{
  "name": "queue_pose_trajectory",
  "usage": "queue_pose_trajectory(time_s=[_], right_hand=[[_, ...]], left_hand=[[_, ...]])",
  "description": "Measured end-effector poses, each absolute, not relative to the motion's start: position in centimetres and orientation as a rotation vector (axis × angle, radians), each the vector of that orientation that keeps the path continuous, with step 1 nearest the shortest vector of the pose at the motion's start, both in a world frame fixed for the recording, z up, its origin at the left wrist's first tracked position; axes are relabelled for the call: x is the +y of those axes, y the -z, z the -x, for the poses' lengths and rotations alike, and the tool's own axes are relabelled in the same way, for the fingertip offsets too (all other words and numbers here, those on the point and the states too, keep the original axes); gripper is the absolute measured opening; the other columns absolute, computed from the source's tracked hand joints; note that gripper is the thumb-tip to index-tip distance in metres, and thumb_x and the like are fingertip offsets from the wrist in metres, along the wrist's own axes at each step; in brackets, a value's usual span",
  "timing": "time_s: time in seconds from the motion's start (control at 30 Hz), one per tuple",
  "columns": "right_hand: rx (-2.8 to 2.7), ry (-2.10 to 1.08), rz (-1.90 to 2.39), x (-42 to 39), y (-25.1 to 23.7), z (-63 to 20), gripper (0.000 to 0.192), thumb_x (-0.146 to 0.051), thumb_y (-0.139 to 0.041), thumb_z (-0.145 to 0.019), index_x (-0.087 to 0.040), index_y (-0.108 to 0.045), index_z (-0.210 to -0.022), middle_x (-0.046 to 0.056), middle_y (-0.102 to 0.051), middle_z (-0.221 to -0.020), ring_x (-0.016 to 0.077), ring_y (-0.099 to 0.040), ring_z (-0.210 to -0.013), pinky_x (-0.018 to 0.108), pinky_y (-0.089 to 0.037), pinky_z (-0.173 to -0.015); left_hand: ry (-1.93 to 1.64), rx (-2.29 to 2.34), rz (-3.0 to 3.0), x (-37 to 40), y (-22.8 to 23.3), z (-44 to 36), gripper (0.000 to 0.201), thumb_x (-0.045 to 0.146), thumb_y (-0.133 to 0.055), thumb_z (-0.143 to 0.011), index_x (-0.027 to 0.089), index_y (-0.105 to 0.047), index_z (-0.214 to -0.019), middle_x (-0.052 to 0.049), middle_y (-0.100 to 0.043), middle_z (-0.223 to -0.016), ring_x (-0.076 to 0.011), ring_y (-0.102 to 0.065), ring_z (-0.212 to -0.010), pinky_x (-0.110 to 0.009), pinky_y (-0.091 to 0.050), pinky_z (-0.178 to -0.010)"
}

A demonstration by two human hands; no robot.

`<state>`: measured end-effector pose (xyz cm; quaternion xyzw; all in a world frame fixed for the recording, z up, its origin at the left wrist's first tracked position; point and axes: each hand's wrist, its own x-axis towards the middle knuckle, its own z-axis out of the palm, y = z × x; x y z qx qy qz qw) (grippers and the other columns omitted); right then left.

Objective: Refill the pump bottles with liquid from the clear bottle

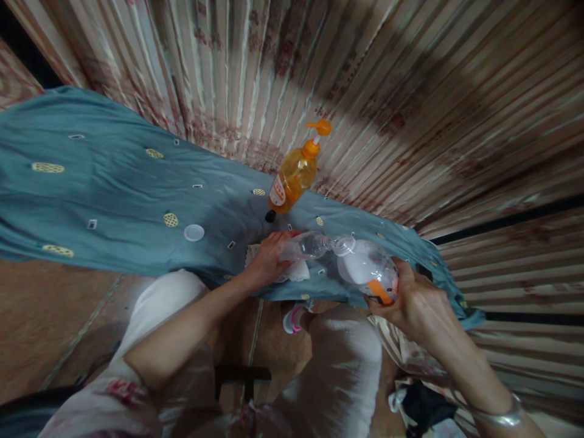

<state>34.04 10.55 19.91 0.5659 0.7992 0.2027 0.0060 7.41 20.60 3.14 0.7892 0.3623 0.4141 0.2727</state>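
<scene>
A clear empty bottle [306, 246] lies tilted in the left hand [269, 260], mouth to mouth with a bottle of white liquid [368, 269] bearing an orange label, gripped by the right hand [417, 304]. Both hands wrap their bottles above the bench [114, 201], an orange pump bottle [295, 173] standing just beyond them.

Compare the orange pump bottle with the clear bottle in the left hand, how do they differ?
The pump bottle stands on the blue cloth, untouched; the clear bottle lies sideways, gripped by the left hand. The pump bottle holds orange liquid; the clear bottle looks nearly empty. The pump bottle has an orange pump top; the clear bottle's open mouth meets the white-filled bottle in the right hand. Both are see-through plastic.
</scene>
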Motion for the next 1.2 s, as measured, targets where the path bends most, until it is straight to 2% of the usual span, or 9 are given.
queue_pose_trajectory(time_s=[0.5, 0.67, 0.93, 1.2], right_hand=[[2.531, -0.731, -1.681, 10.65, -20.00, -34.07, 0.045, -0.045, -0.053, -0.086, -0.010, -0.051, -0.116, 0.008, -0.065, -0.071, 0.0241, -0.065, -0.060, 0.030, -0.046, -0.052], [2.531, -0.746, -1.686, 10.69, -19.86, -34.18, 0.051, -0.050, -0.051, -0.086, -0.009, -0.051, -0.117, 0.007, -0.064, -0.069, 0.0237, -0.063, -0.057, 0.030, -0.045, -0.049], [2.506, -0.717, -1.700, 10.56, -19.92, -34.19, 0.045, -0.047, -0.053, -0.085, -0.013, -0.051, -0.114, 0.008, -0.065, -0.071, 0.0242, -0.064, -0.061, 0.030, -0.046, -0.053], [2.501, -0.703, -1.719, 10.58, -19.79, -34.27, 0.051, -0.046, -0.054, -0.083, -0.011, -0.049, -0.120, 0.008, -0.066, -0.074, 0.0249, -0.065, -0.063, 0.031, -0.047, -0.054]], left_hand=[[-1.081, 1.019, -2.152, 20.46, -3.44, -7.34, 0.060, 0.019, -0.066, -0.082, 0.019, -0.046, -0.139, -0.013, -0.062, -0.134, -0.0295, -0.058, -0.124, -0.048, -0.048, -0.106], [-1.102, 1.012, -2.169, 20.54, -3.28, -7.42, 0.059, 0.020, -0.067, -0.083, 0.019, -0.046, -0.138, -0.013, -0.062, -0.133, -0.0291, -0.060, -0.122, -0.048, -0.049, -0.105], [-1.119, 0.999, -2.155, 20.66, -2.99, -7.51, 0.058, 0.019, -0.065, -0.082, 0.019, -0.047, -0.137, -0.013, -0.062, -0.133, -0.0288, -0.059, -0.122, -0.048, -0.048, -0.104], [-1.101, 1.010, -2.151, 20.60, -3.21, -7.46, 0.061, 0.019, -0.065, -0.082, 0.021, -0.047, -0.140, -0.012, -0.062, -0.133, -0.0288, -0.059, -0.123, -0.047, -0.048, -0.105]])
